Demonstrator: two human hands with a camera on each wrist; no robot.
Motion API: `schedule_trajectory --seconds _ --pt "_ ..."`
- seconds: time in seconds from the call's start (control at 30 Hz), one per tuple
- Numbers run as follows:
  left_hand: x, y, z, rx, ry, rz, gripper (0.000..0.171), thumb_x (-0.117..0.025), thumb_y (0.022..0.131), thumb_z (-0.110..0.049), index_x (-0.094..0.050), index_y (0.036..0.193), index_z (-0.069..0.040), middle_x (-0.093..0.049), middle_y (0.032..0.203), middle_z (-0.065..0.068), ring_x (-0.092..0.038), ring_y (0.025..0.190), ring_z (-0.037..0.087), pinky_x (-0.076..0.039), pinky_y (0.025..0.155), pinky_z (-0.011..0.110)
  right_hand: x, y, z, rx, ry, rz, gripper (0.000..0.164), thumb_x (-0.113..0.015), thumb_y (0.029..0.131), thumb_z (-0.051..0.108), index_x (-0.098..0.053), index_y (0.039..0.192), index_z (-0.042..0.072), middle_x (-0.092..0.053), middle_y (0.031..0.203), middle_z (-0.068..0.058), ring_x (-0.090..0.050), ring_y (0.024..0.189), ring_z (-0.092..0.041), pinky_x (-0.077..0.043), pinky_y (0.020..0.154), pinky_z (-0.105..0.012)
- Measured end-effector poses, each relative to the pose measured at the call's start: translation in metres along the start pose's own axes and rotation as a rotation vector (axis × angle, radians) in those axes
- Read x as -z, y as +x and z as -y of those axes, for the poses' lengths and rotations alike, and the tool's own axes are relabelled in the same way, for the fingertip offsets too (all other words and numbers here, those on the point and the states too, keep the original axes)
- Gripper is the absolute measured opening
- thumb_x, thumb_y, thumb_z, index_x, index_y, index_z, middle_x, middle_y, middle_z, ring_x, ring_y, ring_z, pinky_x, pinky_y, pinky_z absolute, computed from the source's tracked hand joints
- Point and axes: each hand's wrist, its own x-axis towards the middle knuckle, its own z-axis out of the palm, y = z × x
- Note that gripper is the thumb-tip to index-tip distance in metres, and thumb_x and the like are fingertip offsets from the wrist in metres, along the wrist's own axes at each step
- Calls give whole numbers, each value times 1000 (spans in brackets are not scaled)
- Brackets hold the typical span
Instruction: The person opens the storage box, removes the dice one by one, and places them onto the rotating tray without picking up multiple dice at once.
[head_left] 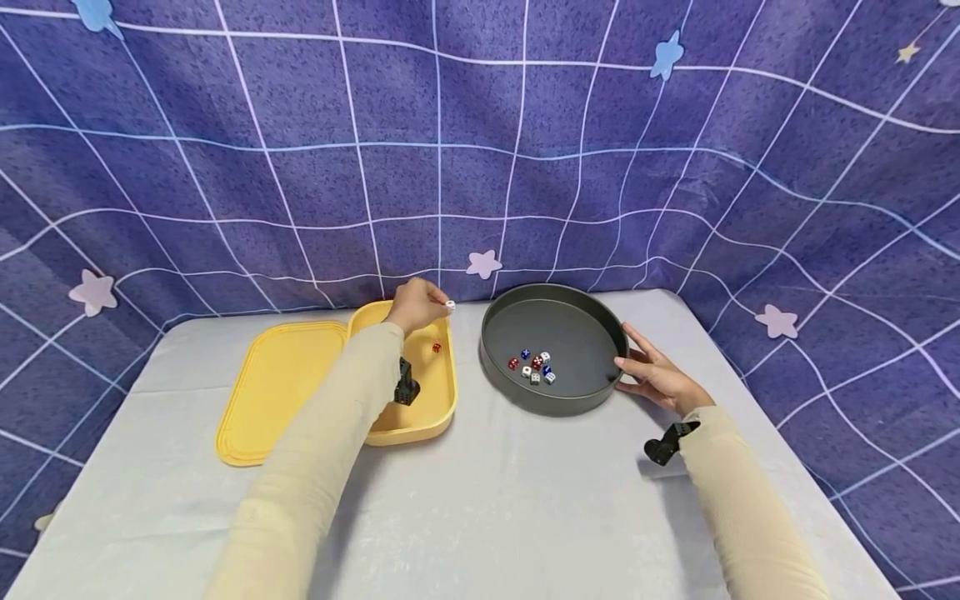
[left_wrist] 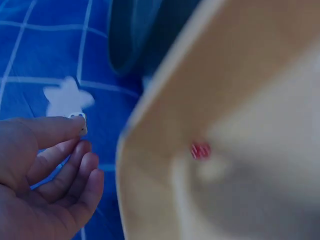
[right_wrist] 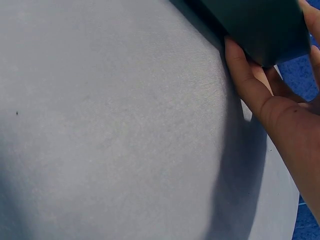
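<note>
My left hand (head_left: pixel 414 307) pinches a white die (head_left: pixel 450 306) between thumb and fingertips, above the far right rim of a yellow box (head_left: pixel 423 408). Inside that box lies a red die (head_left: pixel 437 347), which shows blurred in the left wrist view. My right hand (head_left: pixel 662 379) grips the right side of a round dark pan (head_left: pixel 577 333), thumb at the rim and fingers against the outer wall. Several red, white and blue dice (head_left: pixel 536 379) lie grouped on the pan's floor. In the right wrist view, fingers (right_wrist: pixel 245 75) touch the pan's lower edge.
A flat yellow lid (head_left: pixel 277 383) lies left of the box, partly behind my left sleeve. Everything stands on a table with a pale cloth (head_left: pixel 510 500). A blue curtain (head_left: pixel 480 167) with grid lines and stars hangs right behind the table's far edge.
</note>
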Motion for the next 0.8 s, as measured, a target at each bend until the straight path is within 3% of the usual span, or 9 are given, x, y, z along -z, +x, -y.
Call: schedule_trajectory --seconds 0.17,0.37,0.57,0.8 --pt "-16 -1 -29 -56 -46 38 15 -72 81 -11 -73 93 -2 -73 95 11 -65 87 22 -49 78 30 1 0 0 1 -1 3 81 -53 97 7 -2 153 36 7 157 -23 -26 134 -32 -39 102 -51" --pt "-45 -3 -53 -116 -93 81 12 -74 81 -12 -74 90 -5 -74 92 8 -68 86 20 -50 78 29 1 0 0 -3 12 5 82 -53 97 7 -1 153 36 12 156 -22 -13 140 -37 -33 105 -55" --pt "-75 -6 -61 -148 -73 126 12 -74 81 -12 -74 90 -5 -74 88 7 -67 80 16 -50 71 24 1 1 0 0 31 5 82 -53 97 5 -3 153 36 18 155 -21 -6 141 -38 -32 105 -56" --pt "-94 -11 -61 -139 -73 115 10 -74 81 -10 -73 89 -3 -74 85 7 -67 80 18 -50 74 27 2 2 -2 6 33 2 81 -53 96 5 -4 154 35 13 156 -22 -9 140 -38 -33 105 -56"
